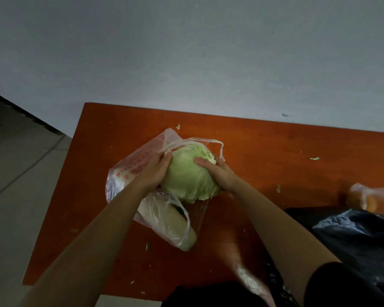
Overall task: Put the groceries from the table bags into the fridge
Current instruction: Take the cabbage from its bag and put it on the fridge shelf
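While both arms reach forward, the left hand and right hand clasp the cabbage above the worktop.

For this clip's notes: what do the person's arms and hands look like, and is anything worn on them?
Both forearms are bare from elbow to wrist. The left hand and right hand show no gloves, rings, watch or bracelets. The fingers are bare too, and no markings are visible. A dark, short sleeve edge shows on the right upper arm; the left arm shows no sleeve in view.
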Demonstrator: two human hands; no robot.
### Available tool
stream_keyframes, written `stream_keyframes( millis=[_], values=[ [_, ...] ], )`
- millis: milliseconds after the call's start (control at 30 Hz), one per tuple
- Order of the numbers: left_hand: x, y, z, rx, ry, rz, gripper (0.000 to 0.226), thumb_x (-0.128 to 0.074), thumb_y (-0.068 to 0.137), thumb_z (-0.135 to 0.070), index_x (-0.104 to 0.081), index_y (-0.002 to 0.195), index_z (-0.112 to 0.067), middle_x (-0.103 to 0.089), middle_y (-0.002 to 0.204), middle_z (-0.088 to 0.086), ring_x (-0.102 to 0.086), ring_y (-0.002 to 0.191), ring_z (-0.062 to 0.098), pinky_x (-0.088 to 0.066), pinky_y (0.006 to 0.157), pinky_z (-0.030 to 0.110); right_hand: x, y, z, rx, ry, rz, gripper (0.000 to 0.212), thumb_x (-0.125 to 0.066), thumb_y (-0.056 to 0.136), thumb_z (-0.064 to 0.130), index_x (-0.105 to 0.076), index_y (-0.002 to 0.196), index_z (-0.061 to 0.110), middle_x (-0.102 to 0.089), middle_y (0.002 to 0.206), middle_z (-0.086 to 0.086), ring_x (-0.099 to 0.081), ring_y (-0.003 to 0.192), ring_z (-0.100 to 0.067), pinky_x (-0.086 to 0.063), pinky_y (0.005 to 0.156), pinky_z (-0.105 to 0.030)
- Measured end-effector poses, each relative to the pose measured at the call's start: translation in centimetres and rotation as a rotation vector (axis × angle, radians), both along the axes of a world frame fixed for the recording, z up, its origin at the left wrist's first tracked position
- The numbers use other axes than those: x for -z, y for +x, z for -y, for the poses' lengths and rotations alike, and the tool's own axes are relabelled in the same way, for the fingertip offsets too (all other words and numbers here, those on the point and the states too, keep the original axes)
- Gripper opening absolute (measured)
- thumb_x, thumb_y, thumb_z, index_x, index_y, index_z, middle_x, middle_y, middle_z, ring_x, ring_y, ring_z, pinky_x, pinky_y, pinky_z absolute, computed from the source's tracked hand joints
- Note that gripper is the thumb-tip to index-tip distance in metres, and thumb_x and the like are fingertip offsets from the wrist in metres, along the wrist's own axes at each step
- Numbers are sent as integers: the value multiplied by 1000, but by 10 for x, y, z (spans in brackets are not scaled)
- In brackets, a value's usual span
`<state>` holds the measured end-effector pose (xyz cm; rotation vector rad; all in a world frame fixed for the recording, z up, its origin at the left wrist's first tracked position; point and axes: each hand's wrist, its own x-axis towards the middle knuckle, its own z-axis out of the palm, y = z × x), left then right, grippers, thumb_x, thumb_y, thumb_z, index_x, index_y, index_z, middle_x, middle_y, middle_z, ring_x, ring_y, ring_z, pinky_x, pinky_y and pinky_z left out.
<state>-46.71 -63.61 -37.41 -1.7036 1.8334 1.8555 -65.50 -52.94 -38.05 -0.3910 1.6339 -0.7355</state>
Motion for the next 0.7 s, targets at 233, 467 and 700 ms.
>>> stream_keyframes(
  millis=[233, 467, 700],
  values=[
    [-12, -27, -14, -288, 190, -141, 64, -42, 89, -73, -34, 142, -39, -43, 140, -2, -51, 124, 28, -48, 100, 58, 2, 0, 3, 180, -48, 89, 109, -75, 57, 81, -41, 148, 30, -61, 134, -5, -66, 111, -26, -58, 93, -48],
    [-25, -28, -29, -387, 149, -151, 79, -52, 66, -88, -57, 126, -37, -63, 124, -3, -65, 108, 23, -57, 86, 51, -22, 10, -14, 259, -91, 87, 117, -81, 50, 80, -42, 147, 28, -62, 132, -7, -69, 108, -29, -61, 85, -49],
    [-94, -58, -53, -284, 64, -146, 85, -52, 69, -85, -50, 127, -22, -59, 129, 2, -62, 115, 29, -52, 99, 49, -90, -9, -59, 338, -216, 56, 71, -72, 74, 70, -56, 128, 26, -73, 114, -4, -75, 93, -24, -63, 79, -46]
  ],
)
